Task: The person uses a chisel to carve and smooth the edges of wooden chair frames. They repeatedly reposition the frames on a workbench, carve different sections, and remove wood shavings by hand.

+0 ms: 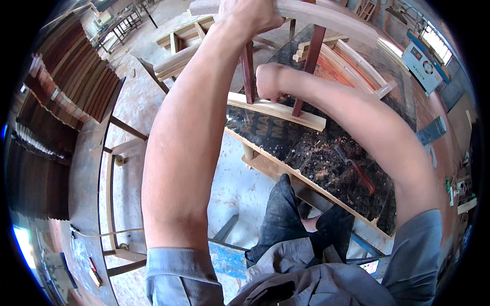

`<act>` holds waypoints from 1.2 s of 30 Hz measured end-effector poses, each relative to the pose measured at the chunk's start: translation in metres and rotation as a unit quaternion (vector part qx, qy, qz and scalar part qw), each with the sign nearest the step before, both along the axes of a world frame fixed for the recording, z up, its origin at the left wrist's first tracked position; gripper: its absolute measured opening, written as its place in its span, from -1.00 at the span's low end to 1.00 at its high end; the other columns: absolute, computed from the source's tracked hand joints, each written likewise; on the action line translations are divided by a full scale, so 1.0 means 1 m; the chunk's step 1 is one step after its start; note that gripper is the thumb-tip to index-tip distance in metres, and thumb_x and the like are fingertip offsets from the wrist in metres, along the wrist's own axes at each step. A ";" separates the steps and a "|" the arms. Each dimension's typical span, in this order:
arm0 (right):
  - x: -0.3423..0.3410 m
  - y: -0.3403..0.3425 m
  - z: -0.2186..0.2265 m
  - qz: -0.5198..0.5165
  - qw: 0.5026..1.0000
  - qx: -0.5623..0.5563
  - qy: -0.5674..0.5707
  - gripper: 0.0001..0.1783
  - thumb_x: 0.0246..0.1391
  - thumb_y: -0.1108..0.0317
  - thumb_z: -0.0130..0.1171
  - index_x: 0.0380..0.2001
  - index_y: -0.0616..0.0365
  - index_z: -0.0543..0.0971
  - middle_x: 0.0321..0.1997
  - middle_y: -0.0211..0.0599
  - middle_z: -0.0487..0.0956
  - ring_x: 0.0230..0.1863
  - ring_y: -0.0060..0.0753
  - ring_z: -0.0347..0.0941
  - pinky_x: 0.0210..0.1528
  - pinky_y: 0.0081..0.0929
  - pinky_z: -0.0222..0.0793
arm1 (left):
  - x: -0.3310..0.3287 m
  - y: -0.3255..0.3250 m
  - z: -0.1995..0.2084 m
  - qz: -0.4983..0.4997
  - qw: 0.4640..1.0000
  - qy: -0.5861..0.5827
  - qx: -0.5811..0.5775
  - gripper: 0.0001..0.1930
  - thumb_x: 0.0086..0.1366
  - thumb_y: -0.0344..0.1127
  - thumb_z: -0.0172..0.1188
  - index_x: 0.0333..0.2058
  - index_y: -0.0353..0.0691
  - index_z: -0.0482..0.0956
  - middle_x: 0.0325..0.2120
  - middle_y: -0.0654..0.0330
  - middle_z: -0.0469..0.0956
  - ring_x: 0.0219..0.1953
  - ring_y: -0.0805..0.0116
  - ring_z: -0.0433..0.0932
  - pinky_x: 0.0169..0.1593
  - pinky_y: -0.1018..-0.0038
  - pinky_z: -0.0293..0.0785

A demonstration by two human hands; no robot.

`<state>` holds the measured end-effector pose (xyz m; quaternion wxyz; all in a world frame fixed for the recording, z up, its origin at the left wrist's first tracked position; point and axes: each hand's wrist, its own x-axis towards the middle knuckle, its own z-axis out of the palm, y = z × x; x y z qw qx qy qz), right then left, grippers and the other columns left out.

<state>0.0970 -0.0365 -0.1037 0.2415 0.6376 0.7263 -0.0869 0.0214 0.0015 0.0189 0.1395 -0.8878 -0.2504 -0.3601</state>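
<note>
So nearest the camera there's a pair of dark trousers [283, 219] at bottom center, then the dark work table [301, 160] with sawdust scattered over it. A red-handled tool [363, 178] is lying on it, right of center.

Past that, a pale wood strip [312, 120] lies on the table around upper center, with 2 reddish-brown posts [312, 64] meeting it. Right hand [270, 81] is curled up like a fist just beside the post nearer the left of the frame, but I honestly can't tell if it's holding anything. Left hand [255, 14] is up at the top edge, wrapped over a curved wooden rail [337, 21] that crosses in front of the posts.

Further back: stacked boards [76, 71] upper left, a pale wooden frame [176, 43] upper center-left, and a white-and-blue machine cabinet [422, 66] upper right.
</note>
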 end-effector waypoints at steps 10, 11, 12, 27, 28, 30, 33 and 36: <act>0.020 -0.021 0.006 -0.175 0.942 0.040 0.284 -0.78 0.01 0.51 0.05 -0.57 0.20 0.68 -0.58 -0.21 0.67 -0.69 -0.40 0.50 -0.68 -0.38 0.43 | -0.006 -0.010 0.006 0.007 1.000 0.016 0.013 -0.71 -0.01 -0.32 0.22 -0.28 -0.25 0.71 -0.36 -0.20 0.71 -0.20 -0.15 0.72 -0.01 0.01 0.61; 0.018 -0.017 0.003 -0.178 0.948 0.019 0.264 -0.81 0.02 0.48 0.12 -0.52 0.20 0.71 -0.55 -0.19 0.70 -0.65 -0.30 0.57 -0.64 -0.35 0.47 | -0.007 -0.010 0.006 0.010 1.000 0.022 0.004 -0.71 -0.01 -0.32 0.22 -0.27 -0.25 0.71 -0.35 -0.19 0.71 -0.19 -0.15 0.72 -0.01 0.01 0.61; 0.014 -0.014 0.000 -0.150 0.959 0.032 0.238 -0.82 0.04 0.45 0.16 -0.50 0.25 0.72 -0.53 -0.16 0.70 -0.65 -0.30 0.57 -0.61 -0.33 0.48 | -0.007 -0.009 0.006 0.013 1.000 0.028 -0.006 -0.71 -0.01 -0.31 0.22 -0.27 -0.26 0.70 -0.34 -0.19 0.71 -0.19 -0.15 0.72 -0.01 0.01 0.61; -0.009 -0.052 0.025 -0.136 0.967 0.097 0.193 -0.86 -0.08 0.43 0.28 -0.50 0.28 0.74 -0.51 -0.08 0.72 -0.49 -0.20 0.71 -0.33 -0.30 0.65 | -0.007 -0.010 0.005 0.032 0.999 0.019 -0.025 -0.73 -0.01 -0.27 0.27 -0.33 -0.29 0.69 -0.30 -0.18 0.70 -0.13 -0.16 0.69 0.03 0.04 0.59; -0.010 -0.050 0.027 -0.157 0.966 0.080 0.188 -0.85 -0.06 0.42 0.28 -0.48 0.28 0.74 -0.51 -0.09 0.72 -0.50 -0.21 0.70 -0.35 -0.30 0.64 | -0.007 -0.009 0.004 0.027 0.999 0.019 -0.015 -0.73 -0.01 -0.27 0.27 -0.33 -0.29 0.69 -0.30 -0.18 0.70 -0.13 -0.16 0.69 0.03 0.04 0.59; -0.010 -0.044 0.029 -0.159 0.964 0.061 0.204 -0.84 -0.03 0.39 0.28 -0.48 0.26 0.74 -0.50 -0.08 0.71 -0.52 -0.25 0.69 -0.40 -0.31 0.62 | -0.007 -0.006 0.002 0.016 1.000 0.013 0.011 -0.73 0.00 -0.26 0.27 -0.33 -0.28 0.69 -0.30 -0.19 0.70 -0.15 -0.17 0.70 0.02 0.03 0.59; -0.013 -0.038 0.028 -0.194 0.952 0.047 0.230 -0.84 -0.01 0.39 0.29 -0.47 0.27 0.74 -0.48 -0.05 0.71 -0.52 -0.24 0.69 -0.41 -0.32 0.62 | -0.005 -0.002 -0.001 -0.008 1.000 -0.006 0.008 -0.73 0.00 -0.27 0.26 -0.32 -0.29 0.69 -0.30 -0.19 0.70 -0.15 -0.16 0.70 0.02 0.03 0.59; -0.018 -0.036 0.022 -0.188 0.955 0.058 0.223 -0.83 -0.02 0.40 0.29 -0.48 0.32 0.73 -0.49 -0.03 0.72 -0.52 -0.21 0.69 -0.41 -0.31 0.62 | -0.003 -0.002 -0.001 0.004 1.000 -0.002 0.000 -0.72 0.00 -0.27 0.26 -0.32 -0.29 0.70 -0.30 -0.18 0.71 -0.14 -0.15 0.70 0.04 0.04 0.59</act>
